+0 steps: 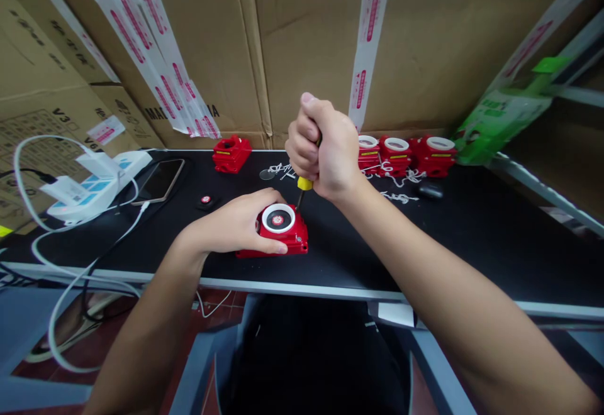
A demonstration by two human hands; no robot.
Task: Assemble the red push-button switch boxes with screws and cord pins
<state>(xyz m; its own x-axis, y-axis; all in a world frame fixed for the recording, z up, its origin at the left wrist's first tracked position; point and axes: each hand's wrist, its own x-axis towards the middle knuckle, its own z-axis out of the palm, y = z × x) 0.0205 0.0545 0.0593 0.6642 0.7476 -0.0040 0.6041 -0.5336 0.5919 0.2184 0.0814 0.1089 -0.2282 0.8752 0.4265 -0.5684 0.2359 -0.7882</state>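
Observation:
On the black table, a red housing (pixel 296 234) with a white ring and a black round centre sits under my left hand (pixel 248 223). The fingers and thumb of that hand grip its left side. My right hand (pixel 325 144) is a fist around a screwdriver (pixel 304 183), raised above the housing. Only the yellow end of the handle and the shaft show below the fist. The shaft slants down to the far right corner of the housing; its tip is too small to make out.
Red housings (pixel 435 156) line the back right, beside white cords (pixel 401 197) and a small black object (pixel 430 191). Another red housing (pixel 231 154) stands back left. A phone (pixel 163 181), a power strip (pixel 106 179) and looping cables lie left. Cardboard boxes (pixel 302 44) wall the back.

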